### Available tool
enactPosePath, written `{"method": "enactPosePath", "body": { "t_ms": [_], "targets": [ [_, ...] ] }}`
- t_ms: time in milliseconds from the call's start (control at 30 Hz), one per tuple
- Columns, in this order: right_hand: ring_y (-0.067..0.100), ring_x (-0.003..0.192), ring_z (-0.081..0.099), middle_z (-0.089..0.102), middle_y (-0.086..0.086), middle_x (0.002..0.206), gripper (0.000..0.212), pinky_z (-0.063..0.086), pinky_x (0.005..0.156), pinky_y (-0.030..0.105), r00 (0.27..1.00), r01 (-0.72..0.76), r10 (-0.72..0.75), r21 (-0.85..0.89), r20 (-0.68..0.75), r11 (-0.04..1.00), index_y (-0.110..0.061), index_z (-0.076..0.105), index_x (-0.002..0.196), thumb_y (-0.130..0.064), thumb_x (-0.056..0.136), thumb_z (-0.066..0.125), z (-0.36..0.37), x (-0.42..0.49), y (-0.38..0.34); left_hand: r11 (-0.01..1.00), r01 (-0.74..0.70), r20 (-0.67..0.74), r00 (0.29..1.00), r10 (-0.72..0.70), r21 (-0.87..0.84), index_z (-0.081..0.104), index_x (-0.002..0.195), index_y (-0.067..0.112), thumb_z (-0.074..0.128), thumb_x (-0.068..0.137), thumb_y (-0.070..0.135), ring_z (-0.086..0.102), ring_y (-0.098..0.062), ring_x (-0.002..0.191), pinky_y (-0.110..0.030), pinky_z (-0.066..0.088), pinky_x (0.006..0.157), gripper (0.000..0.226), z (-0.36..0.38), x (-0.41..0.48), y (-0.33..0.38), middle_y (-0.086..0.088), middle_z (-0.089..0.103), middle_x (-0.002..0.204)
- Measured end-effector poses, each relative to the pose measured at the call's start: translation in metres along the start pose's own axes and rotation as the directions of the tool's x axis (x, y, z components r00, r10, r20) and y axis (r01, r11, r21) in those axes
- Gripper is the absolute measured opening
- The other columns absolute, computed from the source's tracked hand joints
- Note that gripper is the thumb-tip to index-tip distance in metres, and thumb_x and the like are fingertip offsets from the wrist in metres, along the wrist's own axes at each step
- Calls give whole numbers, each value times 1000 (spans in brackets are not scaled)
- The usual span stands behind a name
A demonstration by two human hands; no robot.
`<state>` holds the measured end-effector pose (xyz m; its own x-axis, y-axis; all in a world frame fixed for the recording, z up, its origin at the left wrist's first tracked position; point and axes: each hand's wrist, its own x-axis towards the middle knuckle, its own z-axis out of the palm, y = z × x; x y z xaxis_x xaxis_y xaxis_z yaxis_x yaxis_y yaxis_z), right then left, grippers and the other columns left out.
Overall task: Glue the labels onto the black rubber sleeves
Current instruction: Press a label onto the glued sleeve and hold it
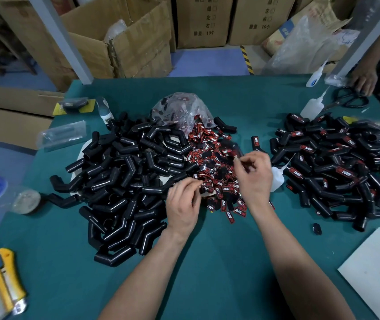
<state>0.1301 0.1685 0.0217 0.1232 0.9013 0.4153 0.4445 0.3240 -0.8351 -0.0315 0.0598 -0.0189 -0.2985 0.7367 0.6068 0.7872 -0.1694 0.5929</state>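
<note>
Labels: red-and-black, in a loose heap on the green table, directly under and between the fingertips of both hands. Left hand: fingers curled, thumb and forefinger tips drawn together at the near-left edge of the heap; blurred, cannot tell whether a label is pinched. Right hand: fingers curled over the heap's right side, tips close together at something small and pale; too blurred to identify. Unlabelled black rubber sleeves: large pile just left of the left fingers, touching the heap. Labelled sleeves: second pile right of the right fingers, apart from the heap. Glue bottle, white with thin nozzle, just right of the right hand. Clear plastic bag holding more labels, beyond the fingertips at the heap's far end. Farther out: second squeeze bottle, scissors and another person's hand far right; yellow utility knife near left.
</note>
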Motion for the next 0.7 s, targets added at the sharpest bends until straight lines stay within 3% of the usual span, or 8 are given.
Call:
{"method": "enactPosePath", "body": {
  "t_ms": [100,200,267,367,433,533,633,700],
  "targets": [
    [8,99,50,55,11,102,2,33,89,4,994,92,-73,-244,84,966,-1,70,86,0,87,70,10,27,9,960,55,-8,998,-55,275,74,115,14,72,82,-3,61,-24,119,-53,36,110,37,-3,4,-2,-2,69,123],
    [33,105,51,55,19,109,16,36,93,20,958,91,40,-433,284,897,8,71,96,5,94,56,24,39,21,900,102,80,985,-150,424,63,134,15,67,85,8,50,-26,138,-57,12,123,50,-4,5,-3,-3,61,140],
    [35,108,48,56,19,111,20,38,99,31,943,106,72,-497,326,862,6,70,104,1,98,52,24,34,21,885,86,133,977,-164,458,59,140,12,70,87,11,53,-25,136,-57,18,123,54,-5,4,-4,-5,61,141],
    [36,108,52,62,18,107,18,44,101,40,941,223,-70,-454,330,862,3,69,108,-2,96,58,9,19,9,867,94,158,968,-194,488,60,138,11,73,86,15,58,-23,124,-53,28,116,54,-5,5,-3,-3,65,134],
    [34,103,57,66,13,103,13,47,96,40,934,321,-217,-396,285,860,-1,71,103,-5,92,65,-7,2,2,865,104,161,965,-208,492,62,137,10,70,87,18,59,-25,121,-50,33,110,51,-4,5,-2,-5,65,131],
    [34,104,60,66,11,110,16,45,92,44,926,365,-371,-403,67,839,-7,72,105,-9,89,70,-37,-20,3,864,109,187,956,-227,491,63,134,10,66,86,21,56,-29,125,-48,34,105,49,-4,4,1,-9,62,135],
    [38,117,49,52,20,127,41,40,100,48,950,201,-280,-409,-142,890,-4,62,124,-9,85,71,-63,-36,18,904,106,194,960,-202,414,63,126,12,64,89,18,56,-28,126,-48,34,105,38,-4,3,4,-6,62,132],
    [32,126,39,41,20,138,62,35,109,42,991,45,-82,-313,-105,949,-3,47,140,-6,83,72,-69,-40,26,952,97,156,977,-147,292,64,121,13,59,95,20,60,-25,119,-43,35,104,27,-5,5,5,-3,66,125]
  ]
}}
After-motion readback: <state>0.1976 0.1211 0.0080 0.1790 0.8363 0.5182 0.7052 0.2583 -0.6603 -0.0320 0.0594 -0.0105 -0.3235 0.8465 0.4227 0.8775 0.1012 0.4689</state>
